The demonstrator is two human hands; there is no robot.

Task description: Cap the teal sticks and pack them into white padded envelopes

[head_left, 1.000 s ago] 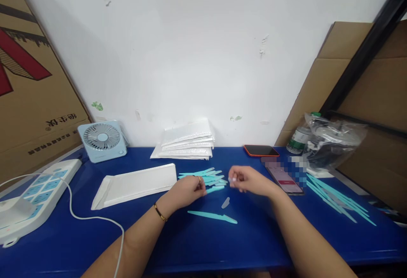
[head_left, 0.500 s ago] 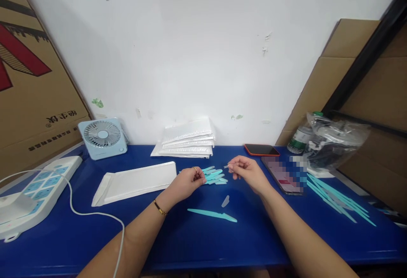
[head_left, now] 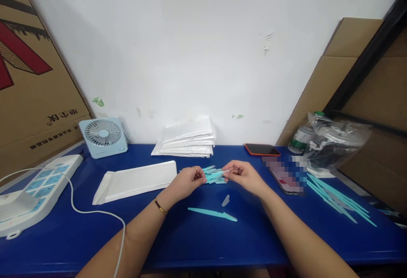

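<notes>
My left hand (head_left: 187,181) pinches one end of a teal plastic razor stick (head_left: 213,177) above a small pile of the same sticks (head_left: 216,171) on the blue table (head_left: 197,240). My right hand (head_left: 242,176) meets it from the right, its fingertips closed on a small clear cap at the stick's tip. One more teal stick (head_left: 212,214) lies alone on the table nearer to me, with a loose clear cap (head_left: 225,200) just above it.
A flat white envelope (head_left: 136,181) lies to the left, a stack of white envelopes (head_left: 187,142) at the wall. A small fan (head_left: 103,136) and a power strip (head_left: 32,195) with cable stand left. Two phones (head_left: 282,176), a plastic bag (head_left: 333,142), a bottle and more teal sticks (head_left: 340,203) sit right.
My right hand moved left with the small clear piece and now meets the stick held in my left hand. My left hand stayed near the pile.
</notes>
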